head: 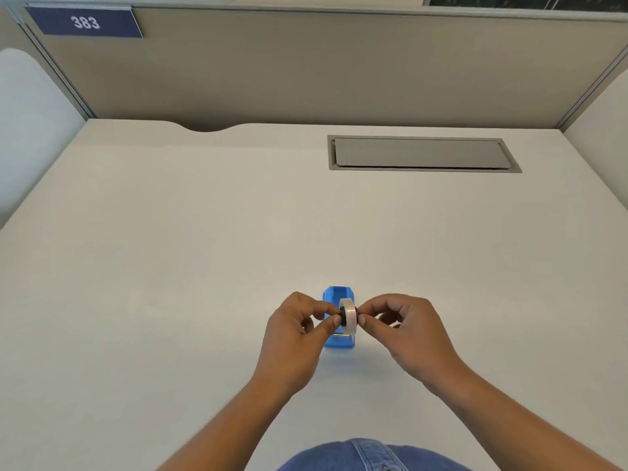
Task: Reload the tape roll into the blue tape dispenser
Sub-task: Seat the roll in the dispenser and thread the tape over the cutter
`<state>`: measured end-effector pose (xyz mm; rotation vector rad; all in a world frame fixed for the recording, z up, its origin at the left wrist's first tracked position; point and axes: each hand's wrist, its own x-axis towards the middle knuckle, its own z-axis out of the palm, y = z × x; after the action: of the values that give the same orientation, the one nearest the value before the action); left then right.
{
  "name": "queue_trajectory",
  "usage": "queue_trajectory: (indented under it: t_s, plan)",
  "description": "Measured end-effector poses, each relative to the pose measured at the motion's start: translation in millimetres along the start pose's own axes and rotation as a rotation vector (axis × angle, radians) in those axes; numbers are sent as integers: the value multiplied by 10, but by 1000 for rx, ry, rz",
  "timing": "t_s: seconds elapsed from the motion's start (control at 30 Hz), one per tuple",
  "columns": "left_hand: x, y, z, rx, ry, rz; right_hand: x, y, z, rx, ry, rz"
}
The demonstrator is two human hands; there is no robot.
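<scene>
A small blue tape dispenser [337,295] stands on the white desk [170,266], near its front middle. Just above it I hold a whitish tape roll [350,316] on a black hub, edge-on to the camera. My left hand [299,331] pinches the hub's left end with thumb and forefinger. My right hand [404,329] pinches the hub's right end the same way. The roll and my fingers hide the dispenser's middle; only its far end and its near lower end show.
A grey cable-hatch lid [421,154] is set flush into the desk at the back right. Beige partition walls [306,69] close the desk at the back and sides, with a blue sign reading 383 [85,22] at upper left.
</scene>
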<state>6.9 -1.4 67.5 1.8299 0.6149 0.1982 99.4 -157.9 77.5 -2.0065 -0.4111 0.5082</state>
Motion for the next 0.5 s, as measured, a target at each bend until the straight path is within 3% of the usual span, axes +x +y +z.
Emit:
queue_trajectory:
  t_s: [0.33,0.5]
  plan:
    - [529,-203,84,323,30,39,479,231,152,-191,31,-80]
    - [629,-291,146,363,12,36,575,346,189,-201,24,-77]
